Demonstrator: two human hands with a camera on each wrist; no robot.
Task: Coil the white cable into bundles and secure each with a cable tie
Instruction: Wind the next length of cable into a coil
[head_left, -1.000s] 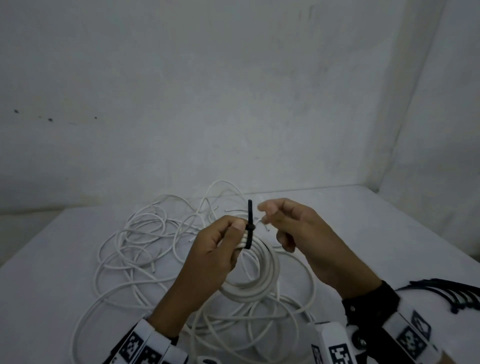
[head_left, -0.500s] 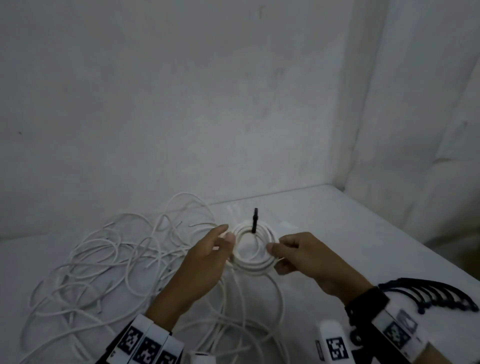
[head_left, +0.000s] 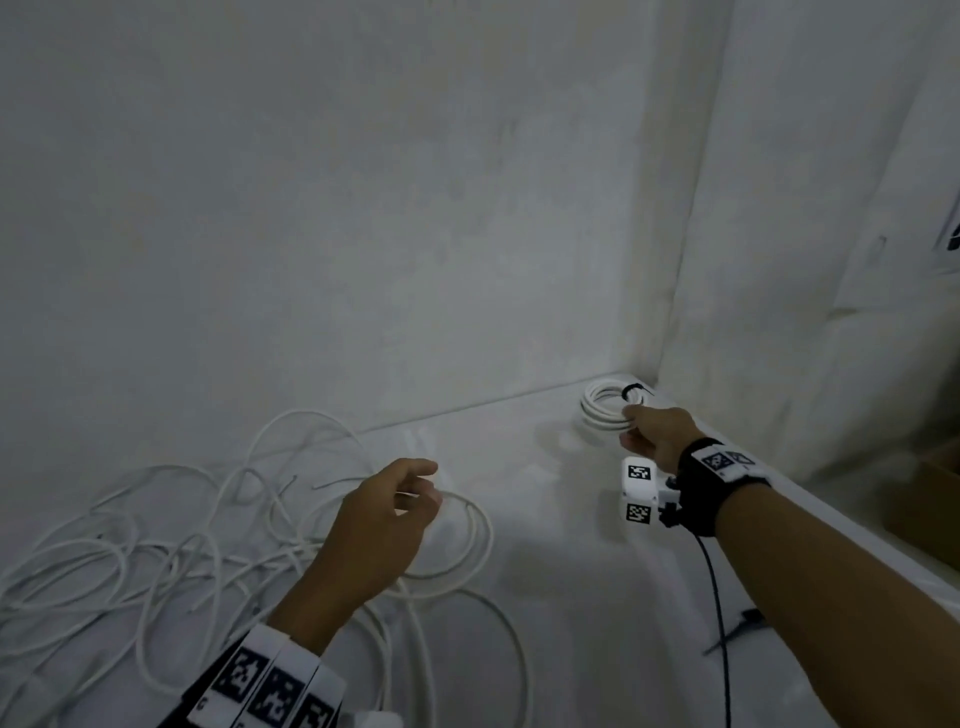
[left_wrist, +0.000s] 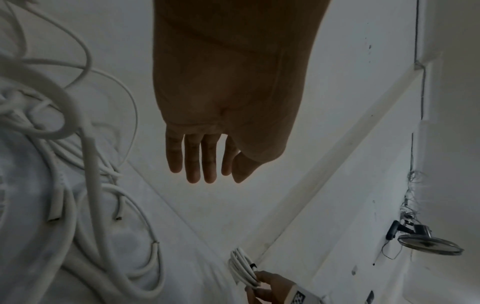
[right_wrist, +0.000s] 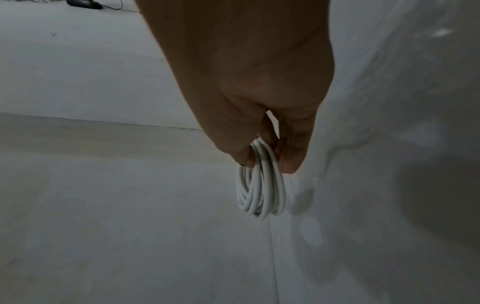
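White cable bundle (head_left: 605, 408) | right hand (head_left: 657, 435) fingers pinch it; left hand (head_left: 384, 525) seemingly slack

Loose cable (head_left: 130, 561) cut off at the head view's left and bottom edges, near side of the bundle (head_left: 605, 410) hidden behind the right hand (head_left: 657, 434), brown box (head_left: 932, 499) at the right edge cut off, wall fixture (left_wrist: 426, 242) too blurred to identify

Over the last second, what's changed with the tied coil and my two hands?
The right hand now holds the tied coil alone and has carried it from mid-table to the far right corner. The left hand let go of it and hovers open over the loose cable. The black cable tie remains around the coil, and the loose cable is still spread on the table.
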